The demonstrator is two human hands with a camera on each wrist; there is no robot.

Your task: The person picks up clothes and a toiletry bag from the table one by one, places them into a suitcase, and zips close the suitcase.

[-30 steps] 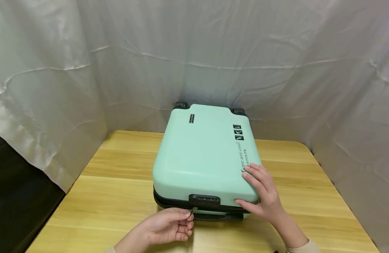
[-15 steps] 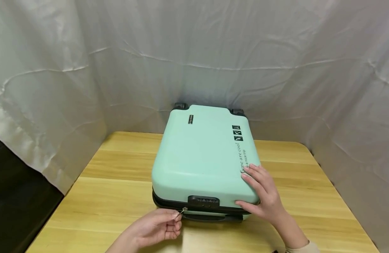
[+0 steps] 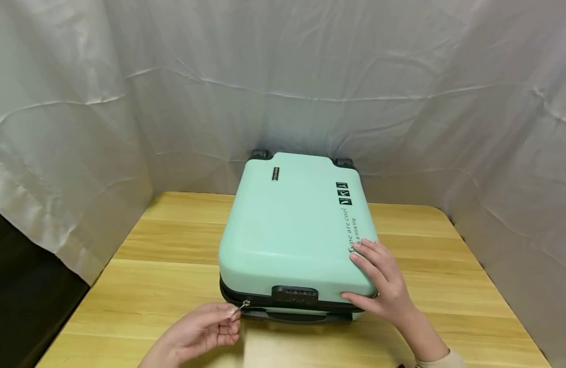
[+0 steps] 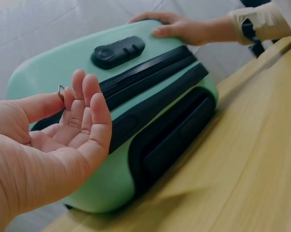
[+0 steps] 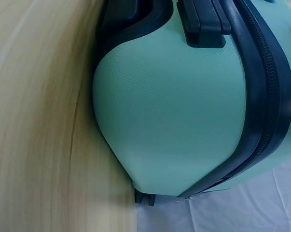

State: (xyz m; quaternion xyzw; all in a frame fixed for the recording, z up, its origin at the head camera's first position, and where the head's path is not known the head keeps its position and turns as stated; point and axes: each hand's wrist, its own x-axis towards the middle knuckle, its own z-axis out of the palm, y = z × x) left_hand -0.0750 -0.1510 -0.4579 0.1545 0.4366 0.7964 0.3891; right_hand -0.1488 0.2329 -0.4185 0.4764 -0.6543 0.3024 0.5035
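Observation:
A mint-green hard-shell suitcase [image 3: 292, 220] lies flat on the wooden table, its wheels toward the back curtain. Along its front runs a black zipper band [image 5: 268, 82], with a combination lock [image 3: 295, 293] above it and a black carry handle [image 3: 296, 317] below. Near the front left corner my left hand [image 3: 202, 329] pinches the metal zipper pull [image 3: 244, 304] between thumb and index finger; the pull's tip also shows in the left wrist view. My right hand [image 3: 381, 278] rests on the lid's front right corner, fingers spread over the printed lettering.
Under the suitcase is a light wooden table [image 3: 163, 286]. Grey-white curtains [image 3: 283, 76] hang behind it and along both sides. Black cloth [image 3: 25, 286] hangs at the lower left. A dark band [image 4: 249, 29] circles the right wrist.
My left hand has drawn the zipper pull leftward along the front, from below the lock toward the left corner. My right hand stays on the lid.

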